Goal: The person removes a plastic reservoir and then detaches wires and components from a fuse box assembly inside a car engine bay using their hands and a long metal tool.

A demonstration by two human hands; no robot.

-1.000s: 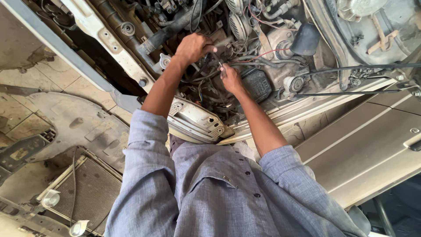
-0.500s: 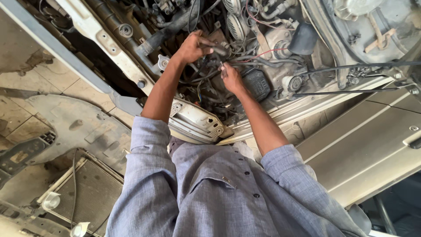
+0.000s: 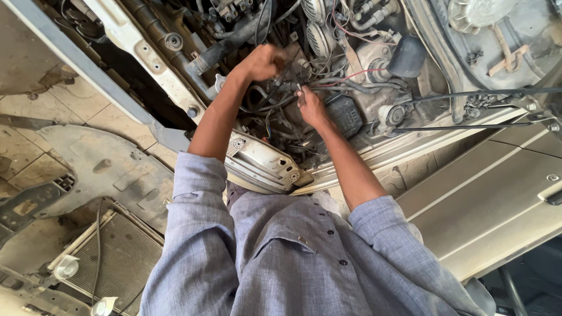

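Head view, left hand fingers fisted over wiring bundle, right hand pinching it

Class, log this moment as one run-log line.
left hand: fisted among engine-bay hoses | right hand: on wiring beside black box

Both arms rise from the lower middle of the frame toward the upper centre, bare from the elbow up and covered lower down by grey-blue sleeves pushed back to the elbows; the left arm runs steeply up and slightly rightward, its forearm nearly straight. The left hand sits just left of the upper centre, curled into a closed fist with the knuckles toward the camera; the right arm slants up and leftward from the lower right, and the right hand lies a little below and right of the left one, fingers bent inward with fingertips pinched together; the two hands are near each other but apart.
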